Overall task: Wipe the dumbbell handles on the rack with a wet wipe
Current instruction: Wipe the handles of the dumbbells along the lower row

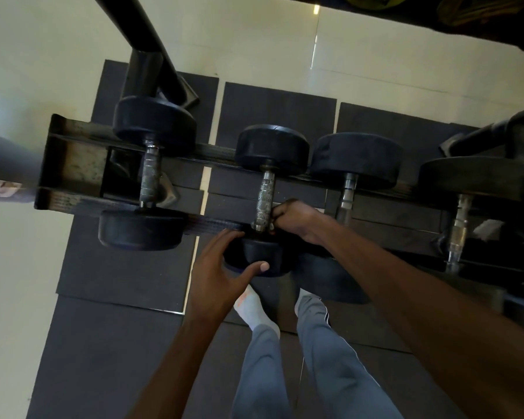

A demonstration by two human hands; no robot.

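Several black dumbbells lie across a dark metal rack (73, 164). The second dumbbell has a knurled steel handle (265, 195). My right hand (294, 219) is closed against the near end of that handle; a small white bit of the wet wipe (272, 227) peeks out beside my fingers. My left hand (221, 273) cups the near black head (257, 255) of the same dumbbell, fingers over the top and thumb on its face. The leftmost dumbbell's handle (149, 176) looks worn and spotted.
More dumbbells (354, 160) fill the rack to the right, their handles partly behind my right forearm. A black frame post (142, 34) rises at the upper left. Dark rubber mats (109, 343) cover the pale tiled floor. My grey trousers and white socks show below.
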